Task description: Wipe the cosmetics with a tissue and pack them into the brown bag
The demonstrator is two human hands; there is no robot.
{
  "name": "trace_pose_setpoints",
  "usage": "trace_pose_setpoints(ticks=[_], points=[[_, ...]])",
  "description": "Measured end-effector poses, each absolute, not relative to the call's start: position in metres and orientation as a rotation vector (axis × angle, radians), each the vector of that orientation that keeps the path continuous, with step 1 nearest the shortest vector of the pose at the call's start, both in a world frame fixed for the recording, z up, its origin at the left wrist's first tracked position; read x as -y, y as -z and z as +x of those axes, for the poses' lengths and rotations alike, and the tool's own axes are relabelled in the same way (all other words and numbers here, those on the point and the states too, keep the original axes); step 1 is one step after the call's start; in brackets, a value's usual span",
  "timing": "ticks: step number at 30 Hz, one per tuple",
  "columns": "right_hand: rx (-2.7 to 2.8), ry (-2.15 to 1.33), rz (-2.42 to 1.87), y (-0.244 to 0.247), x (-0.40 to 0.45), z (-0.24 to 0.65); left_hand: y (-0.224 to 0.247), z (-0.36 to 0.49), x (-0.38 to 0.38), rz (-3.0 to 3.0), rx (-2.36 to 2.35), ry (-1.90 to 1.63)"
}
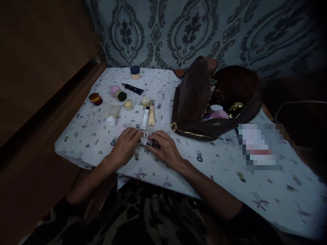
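My left hand (125,145) is closed on a crumpled white wipe (144,137) near the table's front edge. Facing it, my right hand (165,147) has its fingers around a small dark cosmetic container with a silver band (153,143). The wipe touches the container's left end; its full shape is hidden by my fingers. Just beyond my hands lie a white tube with a black cap (144,118) and a yellowish tube (151,115). A beige tube with a white cap (113,115) is farther left.
An unzipped brown bag (190,98) with cosmetics inside stands to the right. Small jars, including a blue-lidded one (135,72) and a dark red one (96,99), and a black tube (133,88) lie at the back left. A blurred-out object (260,146) is right of the bag.
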State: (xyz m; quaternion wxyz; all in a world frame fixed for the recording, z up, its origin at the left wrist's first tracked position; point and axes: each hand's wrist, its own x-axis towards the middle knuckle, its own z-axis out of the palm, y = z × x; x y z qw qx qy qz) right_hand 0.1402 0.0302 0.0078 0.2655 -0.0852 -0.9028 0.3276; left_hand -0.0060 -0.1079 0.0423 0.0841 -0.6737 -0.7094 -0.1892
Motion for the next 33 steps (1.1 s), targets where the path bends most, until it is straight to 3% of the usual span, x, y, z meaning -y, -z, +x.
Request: trace_pose_setpoints(ticks=[9,22,33], points=[[2.443,-0.904,-0.283,-0.008,-0.031,0.141,-0.037,-0.057,0.126,-1.738,2.366,0.603],[2.382,-1.143,-0.425,-0.014,-0.032,0.142,-0.030,0.024,0.111,-2.108,1.946,0.708],[2.367,-1.072,-0.428,-0.018,-0.030,0.142,-0.035,-0.038,0.143,-1.845,2.242,0.653]])
